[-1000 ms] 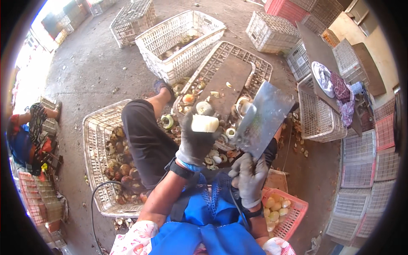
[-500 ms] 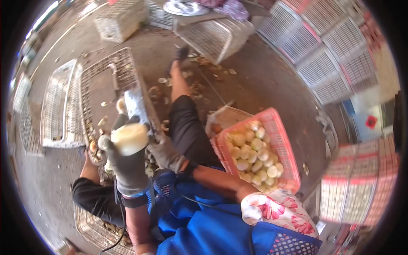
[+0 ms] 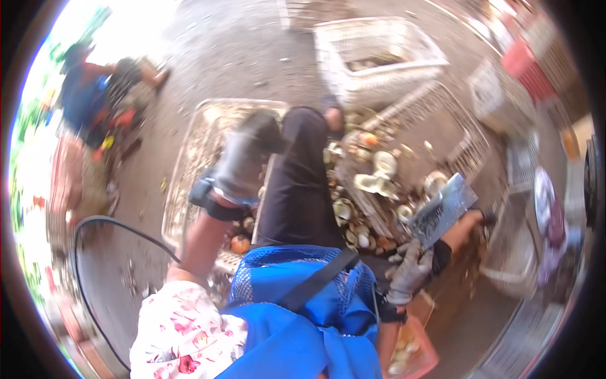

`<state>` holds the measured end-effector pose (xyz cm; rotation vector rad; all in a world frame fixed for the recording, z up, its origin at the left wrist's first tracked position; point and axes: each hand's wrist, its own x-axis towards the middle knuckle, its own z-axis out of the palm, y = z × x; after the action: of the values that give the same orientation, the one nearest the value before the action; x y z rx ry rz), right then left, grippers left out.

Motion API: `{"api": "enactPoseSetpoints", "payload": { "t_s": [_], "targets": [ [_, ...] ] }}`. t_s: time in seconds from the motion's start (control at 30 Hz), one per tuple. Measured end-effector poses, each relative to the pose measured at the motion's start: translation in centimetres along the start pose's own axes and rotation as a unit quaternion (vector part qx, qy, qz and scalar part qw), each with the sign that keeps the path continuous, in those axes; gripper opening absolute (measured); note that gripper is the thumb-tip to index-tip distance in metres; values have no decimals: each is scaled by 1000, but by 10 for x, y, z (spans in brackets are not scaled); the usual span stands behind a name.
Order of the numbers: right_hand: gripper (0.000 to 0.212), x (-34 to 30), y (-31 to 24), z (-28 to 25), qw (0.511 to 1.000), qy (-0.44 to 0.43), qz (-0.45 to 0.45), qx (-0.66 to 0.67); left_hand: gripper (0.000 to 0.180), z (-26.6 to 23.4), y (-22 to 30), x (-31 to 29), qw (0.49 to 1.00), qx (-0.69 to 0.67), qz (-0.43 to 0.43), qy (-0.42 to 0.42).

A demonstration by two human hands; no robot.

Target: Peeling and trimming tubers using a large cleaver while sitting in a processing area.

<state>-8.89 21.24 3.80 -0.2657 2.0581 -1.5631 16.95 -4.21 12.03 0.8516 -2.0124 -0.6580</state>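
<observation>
My right hand (image 3: 409,273), in a grey glove, is closed around the handle of a cleaver (image 3: 444,210). Its broad metal blade points up and to the right, beside a dirty crate littered with onion trimmings (image 3: 385,165). My left hand (image 3: 246,159), also gloved, is over a dirty pale crate (image 3: 180,189) at the left of my knee. Motion smears its fingers, so whether it holds anything is hidden. Near my left wrist, an orange-brown onion (image 3: 240,244) shows in that crate.
A white crate (image 3: 382,79) stands ahead, beyond the litter-strewn crate (image 3: 464,136). The pink basket (image 3: 421,344) with pale peeled onions is partly hidden by my right arm. Another person (image 3: 95,95) is at the far left. A dark cable (image 3: 79,252) loops at the left.
The view has swung left, putting the pink basket at the lower right. My left hand has moved from the peeled onion in front of me to the left crate; that onion no longer shows.
</observation>
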Motion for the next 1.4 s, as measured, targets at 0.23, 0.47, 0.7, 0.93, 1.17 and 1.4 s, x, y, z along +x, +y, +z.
{"api": "enactPoseSetpoints", "payload": {
  "t_s": [0.23,0.47,0.7,0.93,1.17,1.4],
  "targets": [
    [12,69,-24,53,926,-166,-191,-282,17,-186,-202,-231,864,-57,-399,304],
    [17,120,22,44,866,-173,-259,-390,25,-61,-191,-238,779,13,-610,147],
    [26,74,-35,86,943,-143,-28,-300,41,-36,-248,-213,699,306,-614,-202],
    [27,95,11,53,860,-147,-260,-415,72,-35,-302,-277,764,329,-532,-158],
    [24,95,-41,63,930,-152,-150,-301,48,-85,-338,-314,653,-524,-500,220],
    [33,126,-71,56,733,-140,-300,-595,63,-63,-155,-93,974,199,-105,36]
  ]
}}
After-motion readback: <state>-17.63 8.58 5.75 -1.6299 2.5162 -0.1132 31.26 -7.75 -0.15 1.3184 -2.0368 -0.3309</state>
